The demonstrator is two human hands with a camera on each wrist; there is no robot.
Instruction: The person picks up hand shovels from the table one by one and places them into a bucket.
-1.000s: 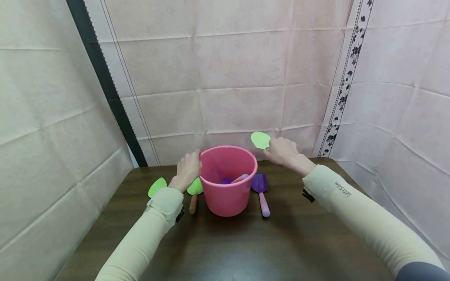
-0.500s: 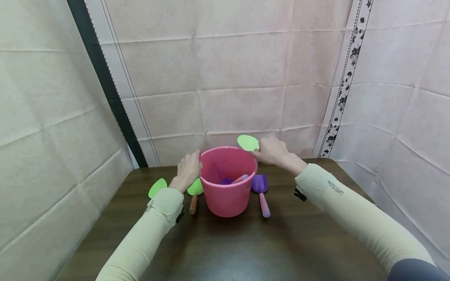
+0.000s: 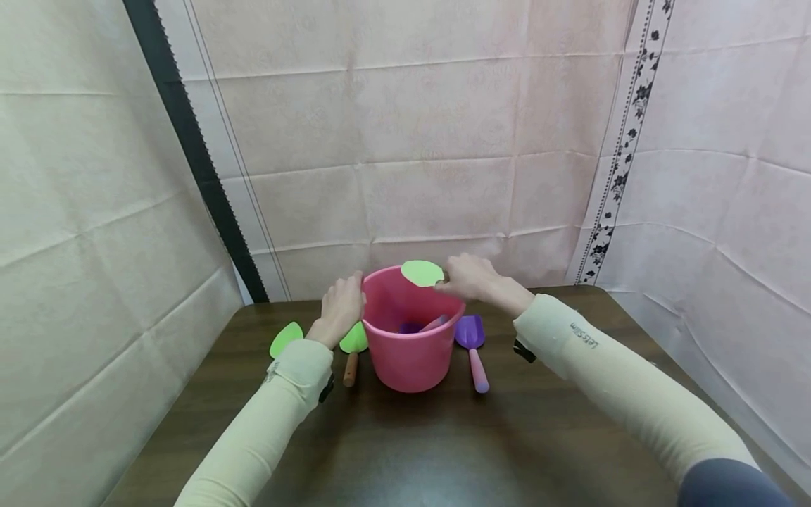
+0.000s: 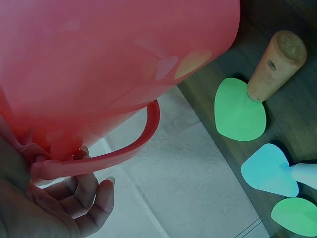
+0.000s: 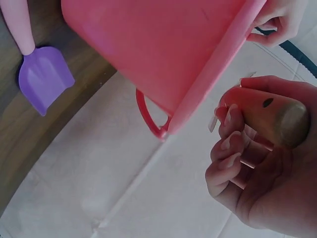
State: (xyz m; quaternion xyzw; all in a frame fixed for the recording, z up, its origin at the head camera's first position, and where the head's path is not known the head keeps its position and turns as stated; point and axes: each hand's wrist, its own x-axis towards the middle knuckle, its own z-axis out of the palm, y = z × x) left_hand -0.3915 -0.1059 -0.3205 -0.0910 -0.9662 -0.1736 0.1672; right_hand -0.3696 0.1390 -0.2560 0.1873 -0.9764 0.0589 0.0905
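A pink bucket (image 3: 412, 359) stands upright on the table, with a purple blade and a lilac handle (image 3: 435, 322) showing inside. My left hand (image 3: 340, 308) grips its rim on the left side; in the left wrist view the fingers curl beside the bucket's handle (image 4: 114, 157). My right hand (image 3: 472, 278) holds a small garden trowel by its wooden handle (image 5: 270, 111). The trowel's light green blade (image 3: 422, 273) points left over the bucket's opening, near the back rim. In the right wrist view, the blade shows only as a thin edge.
Right of the bucket lies a purple shovel (image 3: 470, 332) with a pink handle. On its left are a green trowel (image 3: 353, 339) with a wooden handle, a blue trowel (image 4: 270, 171) and another green blade (image 3: 285, 339). Pale cloth (image 3: 437, 141) hangs behind the brown table (image 3: 405, 451).
My right hand has carried the green trowel leftward and slightly down, from the bucket's right side to over its opening. The left hand stays on the rim.
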